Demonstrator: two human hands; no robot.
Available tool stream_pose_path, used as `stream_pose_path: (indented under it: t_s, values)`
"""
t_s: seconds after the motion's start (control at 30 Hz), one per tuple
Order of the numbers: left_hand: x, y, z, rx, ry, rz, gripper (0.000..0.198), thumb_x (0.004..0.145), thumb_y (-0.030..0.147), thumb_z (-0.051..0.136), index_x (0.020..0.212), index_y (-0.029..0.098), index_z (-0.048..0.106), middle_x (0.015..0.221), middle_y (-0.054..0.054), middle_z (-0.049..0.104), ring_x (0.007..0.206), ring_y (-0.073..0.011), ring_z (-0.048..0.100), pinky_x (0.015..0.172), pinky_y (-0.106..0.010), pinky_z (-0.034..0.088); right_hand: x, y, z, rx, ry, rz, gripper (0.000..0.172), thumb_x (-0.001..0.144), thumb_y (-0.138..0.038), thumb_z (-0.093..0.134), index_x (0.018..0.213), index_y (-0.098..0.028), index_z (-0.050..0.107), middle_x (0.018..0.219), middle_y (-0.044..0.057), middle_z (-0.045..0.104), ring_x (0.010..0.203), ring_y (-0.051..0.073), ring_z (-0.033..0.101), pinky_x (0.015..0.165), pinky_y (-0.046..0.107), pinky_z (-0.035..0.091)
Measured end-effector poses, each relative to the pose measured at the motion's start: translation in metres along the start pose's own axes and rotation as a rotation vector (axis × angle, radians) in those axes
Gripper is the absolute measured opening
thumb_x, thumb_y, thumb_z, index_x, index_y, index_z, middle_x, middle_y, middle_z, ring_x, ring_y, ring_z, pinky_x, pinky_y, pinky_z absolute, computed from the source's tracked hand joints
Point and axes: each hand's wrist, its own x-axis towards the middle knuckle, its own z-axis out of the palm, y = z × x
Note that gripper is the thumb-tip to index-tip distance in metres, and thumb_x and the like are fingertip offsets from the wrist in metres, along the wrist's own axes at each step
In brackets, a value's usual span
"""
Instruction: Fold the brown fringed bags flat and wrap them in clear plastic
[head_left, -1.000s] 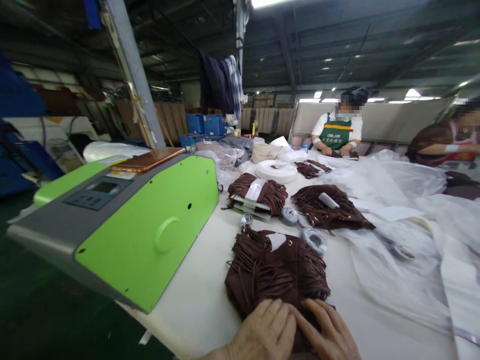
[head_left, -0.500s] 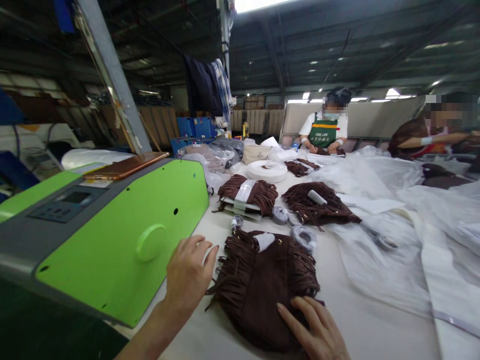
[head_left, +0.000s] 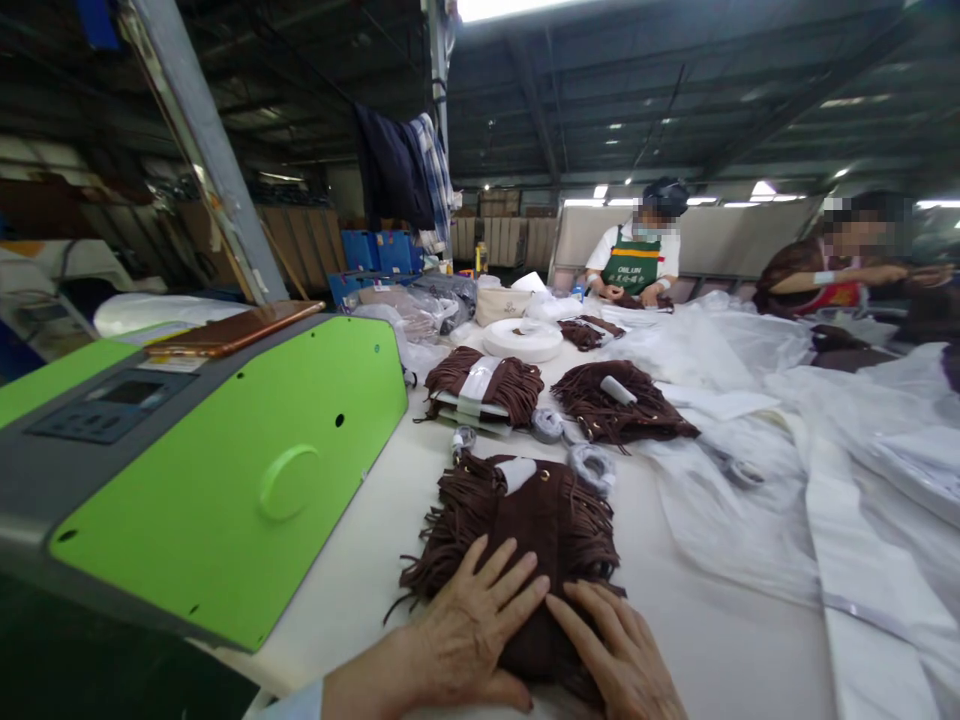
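Observation:
A dark brown fringed bag (head_left: 529, 520) lies flat on the white table in front of me, a strip of white wrapping near its top edge. My left hand (head_left: 472, 620) rests on its lower left part with the fingers spread. On the lower right part lies my right hand (head_left: 619, 645), fingers stretched out and its tips near those of the left. Both palms cover the bag's lower edge. Just beyond the bag are small wrapped grey coils (head_left: 592, 468).
A green and grey machine (head_left: 225, 470) stands at the left, with a phone in a brown case (head_left: 236, 330) on top. Further back lie two fringed brown bundles (head_left: 484, 385), a white roll (head_left: 523, 340) and clear plastic sheets (head_left: 742, 520). Two people work across the table.
My left hand has come from beside the machine onto the bag and laid its fingers flat. My right hand stays on the bag. The view has shifted slightly.

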Motion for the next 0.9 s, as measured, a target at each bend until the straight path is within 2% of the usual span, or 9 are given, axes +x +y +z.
stream_pose_path:
  t_s: [0.13, 0.3, 0.37, 0.5, 0.57, 0.63, 0.73, 0.83, 0.9]
  values:
    - [-0.001, -0.003, -0.007, 0.035, 0.040, 0.081, 0.088, 0.071, 0.056, 0.062, 0.138, 0.015, 0.022, 0.139, -0.022, 0.035, 0.131, -0.0387, 0.025, 0.099, -0.065, 0.024, -0.002, -0.010, -0.006, -0.042, -0.004, 0.028, 0.062, 0.068, -0.013, 0.044, 0.130, -0.014, 0.045, 0.129, 0.013, 0.050, 0.121, 0.028, 0.041, 0.094, 0.044, 0.039]
    - [-0.002, -0.015, -0.013, 0.004, 0.042, 0.117, 0.084, 0.073, 0.054, 0.062, 0.135, 0.012, 0.025, 0.136, -0.021, 0.041, 0.130, -0.0335, 0.031, 0.102, -0.056, 0.028, 0.006, -0.013, -0.017, -0.067, 0.012, -0.117, 0.056, 0.072, -0.007, 0.043, 0.127, -0.015, 0.047, 0.131, 0.009, 0.051, 0.128, 0.026, 0.033, 0.109, 0.053, 0.015]
    - [-0.002, -0.018, -0.014, 0.065, 0.044, 0.135, 0.073, 0.077, 0.047, 0.059, 0.135, 0.015, 0.028, 0.136, -0.019, 0.041, 0.128, -0.0332, 0.034, 0.100, -0.054, 0.032, 0.009, -0.011, -0.020, -0.064, -0.010, -0.145, 0.055, 0.074, -0.008, 0.044, 0.129, -0.012, 0.045, 0.132, 0.009, 0.049, 0.130, 0.027, 0.031, 0.109, 0.054, 0.012]
    - [-0.004, -0.018, -0.005, 0.262, 0.135, 0.229, 0.049, 0.087, 0.019, 0.042, 0.135, 0.017, 0.031, 0.136, -0.014, 0.043, 0.129, -0.0292, 0.035, 0.102, -0.056, 0.028, 0.013, -0.011, -0.021, -0.074, -0.018, -0.187, 0.051, 0.079, -0.011, 0.046, 0.129, -0.011, 0.044, 0.131, 0.010, 0.050, 0.129, 0.025, 0.033, 0.110, 0.053, 0.016]
    - [-0.004, -0.017, 0.003, 0.319, 0.207, 0.242, 0.041, 0.089, 0.016, 0.037, 0.130, 0.015, 0.038, 0.134, -0.012, 0.046, 0.128, -0.0262, 0.035, 0.104, -0.053, 0.027, 0.015, -0.015, -0.019, -0.045, -0.022, -0.197, 0.049, 0.079, -0.009, 0.043, 0.128, -0.012, 0.046, 0.128, 0.009, 0.053, 0.126, 0.023, 0.038, 0.110, 0.053, 0.019]
    - [-0.004, -0.016, 0.007, 0.340, 0.223, 0.228, 0.034, 0.091, 0.017, 0.036, 0.124, 0.015, 0.045, 0.134, -0.010, 0.046, 0.127, -0.0256, 0.037, 0.103, -0.050, 0.029, 0.016, -0.019, -0.017, -0.004, -0.023, -0.180, 0.048, 0.079, -0.006, 0.039, 0.126, -0.013, 0.048, 0.124, 0.008, 0.057, 0.122, 0.022, 0.043, 0.108, 0.051, 0.024]
    - [-0.004, -0.016, 0.003, 0.300, 0.126, 0.229, 0.039, 0.087, 0.015, 0.038, 0.126, 0.013, 0.043, 0.138, -0.011, 0.042, 0.128, -0.0267, 0.035, 0.104, -0.050, 0.027, 0.016, -0.021, -0.013, -0.014, -0.005, -0.190, 0.045, 0.081, -0.005, 0.037, 0.123, -0.011, 0.051, 0.122, 0.009, 0.058, 0.118, 0.022, 0.046, 0.104, 0.049, 0.032]
    - [-0.005, -0.016, -0.011, 0.185, 0.009, 0.231, 0.057, 0.078, 0.016, 0.044, 0.134, 0.010, 0.031, 0.141, -0.014, 0.036, 0.131, -0.0267, 0.030, 0.107, -0.051, 0.021, 0.016, -0.019, -0.010, -0.057, 0.026, -0.258, 0.040, 0.082, -0.006, 0.037, 0.119, -0.008, 0.053, 0.121, 0.012, 0.058, 0.115, 0.026, 0.048, 0.096, 0.048, 0.040]
    - [-0.007, -0.014, -0.019, 0.134, -0.028, 0.216, 0.065, 0.074, 0.019, 0.047, 0.135, 0.008, 0.028, 0.142, -0.016, 0.034, 0.132, -0.0280, 0.028, 0.108, -0.053, 0.017, 0.017, -0.017, -0.008, -0.058, 0.053, -0.280, 0.039, 0.082, -0.005, 0.036, 0.116, -0.006, 0.055, 0.116, 0.014, 0.060, 0.112, 0.028, 0.050, 0.092, 0.047, 0.044]
